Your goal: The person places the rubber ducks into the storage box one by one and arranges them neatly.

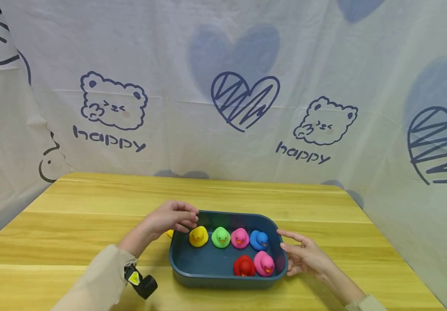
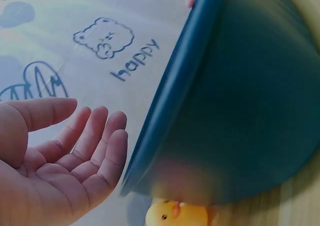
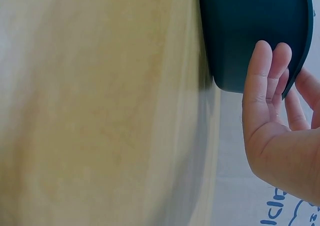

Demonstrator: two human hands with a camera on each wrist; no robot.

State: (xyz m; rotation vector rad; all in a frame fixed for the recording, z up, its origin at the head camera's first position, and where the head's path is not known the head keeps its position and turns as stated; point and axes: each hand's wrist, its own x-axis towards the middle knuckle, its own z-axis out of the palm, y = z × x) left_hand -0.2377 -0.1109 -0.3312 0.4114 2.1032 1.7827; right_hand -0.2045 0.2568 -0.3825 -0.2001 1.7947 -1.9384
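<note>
A dark teal rectangular bin (image 1: 204, 283) with rounded corners stands on the table. Inside it a yellow rubber duck (image 1: 198, 236), a green duck (image 1: 221, 237), a pink duck (image 1: 240, 238) and a blue duck (image 1: 259, 240) form a row. A red duck (image 1: 244, 266) and another pink duck (image 1: 264, 264) sit at the front right. My left hand (image 1: 177, 217), its fingers loosely bent with nothing in them, hovers by the bin's left rim. At the right end, my right hand (image 1: 304, 254) has its extended fingers against the outer wall and rim.
Another yellow duck (image 2: 177, 213) lies outside the bin on its left, mostly hidden in the head view. The wooden table (image 1: 71, 242) is backed by a white cloth (image 1: 177, 86) printed with hearts and bears. A strapped device (image 1: 141, 283) is on the left wrist.
</note>
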